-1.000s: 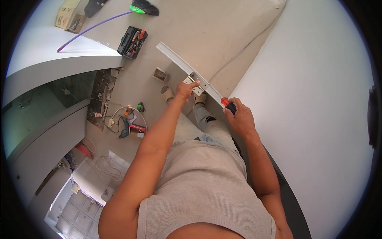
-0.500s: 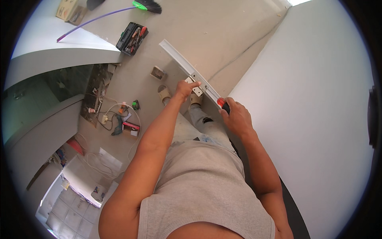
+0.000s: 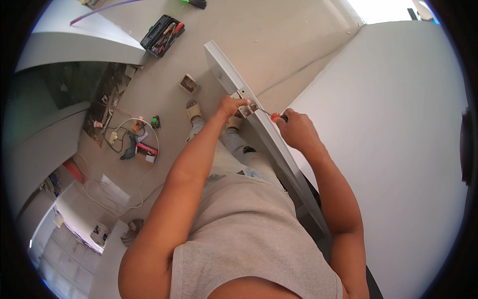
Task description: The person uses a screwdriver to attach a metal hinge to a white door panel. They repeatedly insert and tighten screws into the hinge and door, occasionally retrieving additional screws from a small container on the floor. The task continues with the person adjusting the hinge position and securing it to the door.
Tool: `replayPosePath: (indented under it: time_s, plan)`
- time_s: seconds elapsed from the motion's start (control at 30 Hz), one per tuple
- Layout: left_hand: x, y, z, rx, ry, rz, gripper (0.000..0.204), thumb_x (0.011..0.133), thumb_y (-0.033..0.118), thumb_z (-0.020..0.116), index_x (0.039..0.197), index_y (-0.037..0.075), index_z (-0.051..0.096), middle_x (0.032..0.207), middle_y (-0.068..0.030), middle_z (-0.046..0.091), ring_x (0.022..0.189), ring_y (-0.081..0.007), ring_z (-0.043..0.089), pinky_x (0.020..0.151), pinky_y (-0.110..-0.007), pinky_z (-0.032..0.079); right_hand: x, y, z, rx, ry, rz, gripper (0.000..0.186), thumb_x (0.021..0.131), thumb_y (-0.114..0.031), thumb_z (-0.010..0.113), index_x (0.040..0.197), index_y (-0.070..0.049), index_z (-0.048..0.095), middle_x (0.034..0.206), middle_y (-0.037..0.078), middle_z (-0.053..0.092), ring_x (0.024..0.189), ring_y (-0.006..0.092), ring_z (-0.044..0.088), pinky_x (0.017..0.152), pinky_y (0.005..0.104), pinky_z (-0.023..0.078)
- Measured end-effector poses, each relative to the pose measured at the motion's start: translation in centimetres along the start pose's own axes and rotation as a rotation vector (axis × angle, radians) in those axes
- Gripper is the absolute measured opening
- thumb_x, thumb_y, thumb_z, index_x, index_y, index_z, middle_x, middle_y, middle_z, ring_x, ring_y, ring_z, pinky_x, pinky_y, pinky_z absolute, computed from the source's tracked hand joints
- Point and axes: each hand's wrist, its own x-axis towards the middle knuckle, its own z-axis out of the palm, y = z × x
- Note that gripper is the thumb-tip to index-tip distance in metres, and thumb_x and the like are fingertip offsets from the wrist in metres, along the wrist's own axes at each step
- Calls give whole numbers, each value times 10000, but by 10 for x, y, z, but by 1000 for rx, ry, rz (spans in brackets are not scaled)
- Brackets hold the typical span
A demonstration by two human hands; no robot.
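A long pale panel edge (image 3: 224, 70) runs diagonally from near my feet toward my right side. A metal hinge (image 3: 244, 109) lies on it. My left hand (image 3: 232, 107) grips the hinge, thumb across its plate. My right hand (image 3: 296, 127) is closed around the red-and-black handle of a screwdriver (image 3: 275, 116), whose shaft points left toward the hinge. Whether its tip is seated in a screw is too small to tell. My sandalled feet stand below the hinge, on the left side of the panel.
An open black toolbox (image 3: 162, 37), purple-handled broom (image 3: 107, 8) and small box (image 3: 188, 82) lie on the floor. Cables, a drill (image 3: 128, 147) and other tools lie at left beside a grey counter (image 3: 50, 139). A large white surface (image 3: 388, 149) fills the right side.
The panel edge now reaches down past my right arm and appears steeper. My right hand has risen slightly, with the screwdriver shaft more exposed. The surroundings have shifted in view.
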Motion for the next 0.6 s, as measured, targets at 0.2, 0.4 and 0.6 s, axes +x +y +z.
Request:
replayPosePath:
  time_s: [0.2,0.4,0.6]
  plan:
    - [14,-15,-1,-35,-43,21,266,710,129,801,912,-11,699,836,-75,694,709,-160,650,631,-311,515,-7,-18,4,-493,39,-330,262,865,-182,583,1031,19,606,880,173,649,836,319,672,695,410,537]
    - [12,-13,2,-81,-28,51,226,678,121,799,830,-12,697,717,-60,667,518,-116,555,457,-300,389,-2,-33,8,-933,38,-613,256,822,-138,592,1040,-3,598,851,117,645,770,218,679,589,313,527]
    - [9,-11,3,-113,-51,59,243,687,88,784,883,-29,698,799,-85,693,659,-158,633,595,-306,491,16,-51,-1,-820,-220,-385,220,862,-118,566,1043,7,560,807,148,641,719,295,668,595,401,533]
